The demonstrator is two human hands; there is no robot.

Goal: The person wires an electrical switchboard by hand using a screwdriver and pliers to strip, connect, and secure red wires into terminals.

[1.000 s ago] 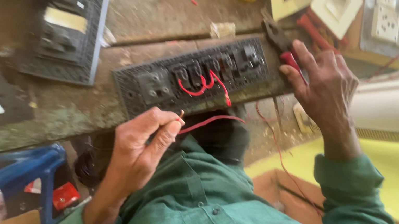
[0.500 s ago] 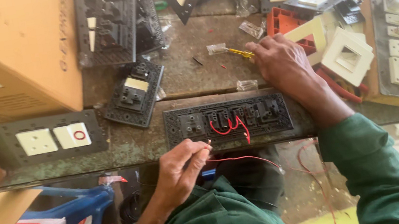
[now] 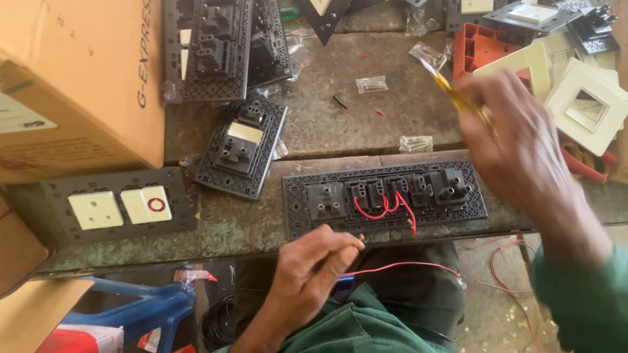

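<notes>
**A:** That black switch plate lying back-up at the bench's near edge has short red jumper loops across its modules. The left hand at its 7 o'clock pinches a loose red wire — one tug could pull it away.

**B:** The right hand, at 2 o'clock, grips a yellow screwdriver. It's blurred, so a slip could nick the loops.

One head-worn camera looks steeply down, close over the workbench, its right side slightly motion-blurred, perhaps.
</notes>
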